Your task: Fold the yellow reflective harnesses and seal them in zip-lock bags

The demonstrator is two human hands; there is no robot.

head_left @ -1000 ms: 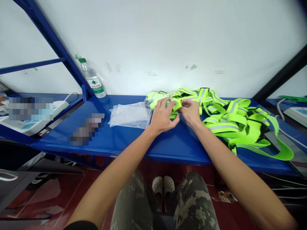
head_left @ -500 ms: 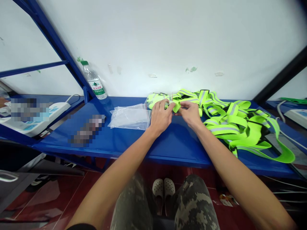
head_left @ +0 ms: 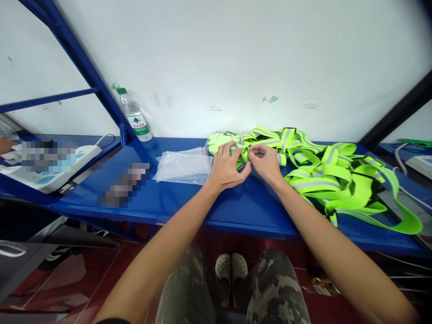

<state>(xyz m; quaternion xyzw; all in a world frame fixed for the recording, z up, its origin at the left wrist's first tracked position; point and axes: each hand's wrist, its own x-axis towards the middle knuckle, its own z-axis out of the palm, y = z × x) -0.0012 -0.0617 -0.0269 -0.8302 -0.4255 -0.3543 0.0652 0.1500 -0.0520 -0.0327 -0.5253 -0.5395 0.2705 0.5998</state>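
Between my hands is a neon yellow-green reflective strap (head_left: 245, 154), bent into a small loop or roll. My left hand (head_left: 227, 167) closes around its left side, with the thumb below. The fingers of my right hand (head_left: 265, 163) pinch the strap's right side. Behind my left hand lies a bundle of the same strap in a clear bag (head_left: 221, 138). A large tangle of reflective straps (head_left: 332, 180), with grey stripes and black buckles, spreads to the right. Flat clear plastic bags (head_left: 184, 166) lie left of my left hand.
Everything rests on a blue table (head_left: 249, 209) against a white wall. A water bottle (head_left: 137, 119) with a green cap stands at the back left, near a blue frame post (head_left: 81, 58). A blurred-out object (head_left: 124, 185) lies at the left. White power strips (head_left: 50, 175) sit on the neighbouring surfaces.
My fingers have shifted on the strap; its loop looks smaller and tighter. My right hand has moved slightly left, closer to my left hand. The view has shifted slightly.
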